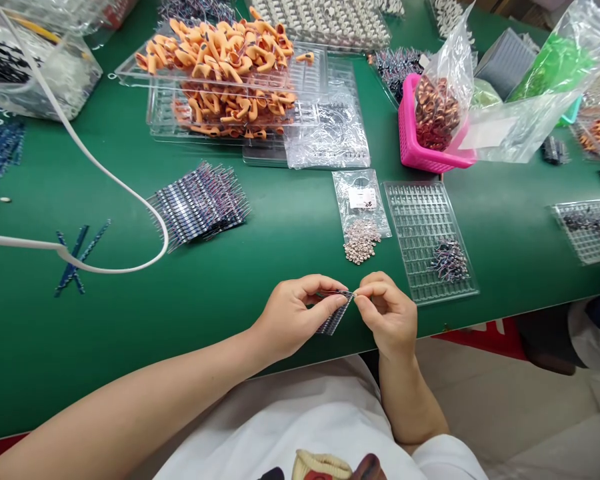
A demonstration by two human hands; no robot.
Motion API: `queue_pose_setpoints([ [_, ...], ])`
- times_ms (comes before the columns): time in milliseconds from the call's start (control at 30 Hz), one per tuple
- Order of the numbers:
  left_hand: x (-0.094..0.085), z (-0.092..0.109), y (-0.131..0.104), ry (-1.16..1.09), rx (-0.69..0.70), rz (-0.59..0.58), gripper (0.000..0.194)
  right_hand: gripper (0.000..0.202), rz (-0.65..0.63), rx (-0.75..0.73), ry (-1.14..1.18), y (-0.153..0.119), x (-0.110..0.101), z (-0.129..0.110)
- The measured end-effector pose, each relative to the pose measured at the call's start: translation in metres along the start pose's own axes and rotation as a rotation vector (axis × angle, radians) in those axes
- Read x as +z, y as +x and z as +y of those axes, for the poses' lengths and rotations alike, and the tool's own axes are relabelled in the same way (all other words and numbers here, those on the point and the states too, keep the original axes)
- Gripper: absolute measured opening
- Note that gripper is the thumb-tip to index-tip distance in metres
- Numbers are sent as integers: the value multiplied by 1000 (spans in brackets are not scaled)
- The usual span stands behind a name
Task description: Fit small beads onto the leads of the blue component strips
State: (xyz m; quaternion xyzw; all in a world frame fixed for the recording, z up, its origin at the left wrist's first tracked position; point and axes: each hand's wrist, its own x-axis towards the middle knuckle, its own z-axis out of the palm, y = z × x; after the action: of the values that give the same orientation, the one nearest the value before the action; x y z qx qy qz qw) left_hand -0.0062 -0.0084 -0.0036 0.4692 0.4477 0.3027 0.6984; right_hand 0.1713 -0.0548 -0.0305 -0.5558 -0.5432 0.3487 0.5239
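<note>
My left hand (300, 313) grips a narrow panel of small circuit boards (334, 321) between thumb and fingers, above the table's front edge. Close by, my right hand (387, 310) pinches with thumb and forefinger at the panel's right end; whatever sits between those fingertips is too small to name. Just beyond the hands lies a pile of small round metallic parts (361, 243), partly spilling from a clear labelled bag (363, 193). Right of it, a clear gridded tray (415, 220) holds a small heap of wired components (449, 260).
Stacked circuit panels with wires (200, 203) lie left of centre. Behind them, clear trays hold orange curved shells (230, 53). A pink basket (410, 143) with bagged copper-coloured parts stands at the back right. A white cable (107, 177) loops over the left side, across blue strips (75, 263).
</note>
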Motion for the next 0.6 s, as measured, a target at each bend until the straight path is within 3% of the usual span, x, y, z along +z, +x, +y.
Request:
queue_pose_setpoints([
  [600,1,3,0,51,-32,-18,20,8,-46,71,73,1,-1,-2],
])
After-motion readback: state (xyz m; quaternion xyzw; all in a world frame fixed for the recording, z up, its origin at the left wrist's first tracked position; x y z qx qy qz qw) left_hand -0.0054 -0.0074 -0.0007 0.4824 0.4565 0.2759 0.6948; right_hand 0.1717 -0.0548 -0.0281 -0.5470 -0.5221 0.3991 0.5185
